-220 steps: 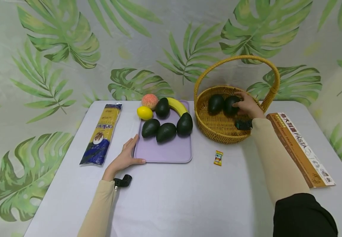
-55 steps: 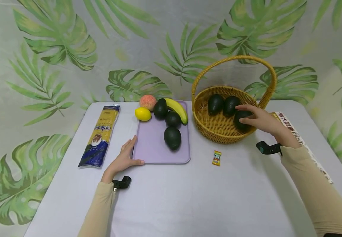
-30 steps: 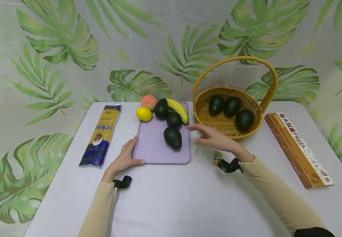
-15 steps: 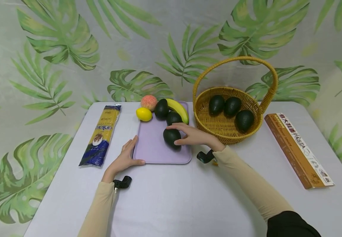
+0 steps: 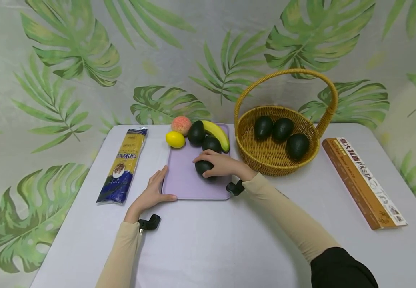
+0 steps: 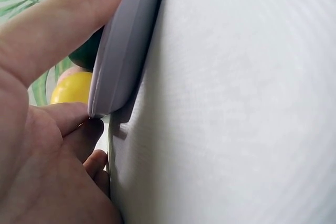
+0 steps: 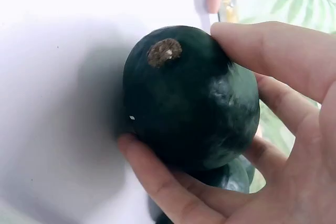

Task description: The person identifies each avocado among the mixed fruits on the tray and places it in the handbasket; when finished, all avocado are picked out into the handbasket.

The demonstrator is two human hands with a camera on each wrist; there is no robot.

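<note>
My right hand [image 5: 220,164] grips a dark green avocado [image 5: 203,169] over the lilac tray [image 5: 181,186]; whether it touches the tray I cannot tell. In the right wrist view thumb and fingers curl around the avocado [image 7: 191,103], its brown stem scar showing. My left hand [image 5: 150,196] rests at the tray's front left corner, fingers along the left side and thumb along the front edge. Two more avocados, one of them here [image 5: 197,133], and a banana [image 5: 218,134] lie on the tray's far part. A lemon [image 5: 175,139] and a peach [image 5: 181,125] sit at its far left corner.
Right of the tray stands a wicker basket [image 5: 265,156] with a tall handle and three avocados inside. A pasta box [image 5: 364,182] lies at far right, a pasta bag [image 5: 123,166] at left. A patterned cloth [image 5: 165,52] hangs behind the table.
One avocado has gone from the tray into the basket. My right hand has since moved left from the basket and taken hold of the front avocado, shifting it slightly left. My left hand stays.
</note>
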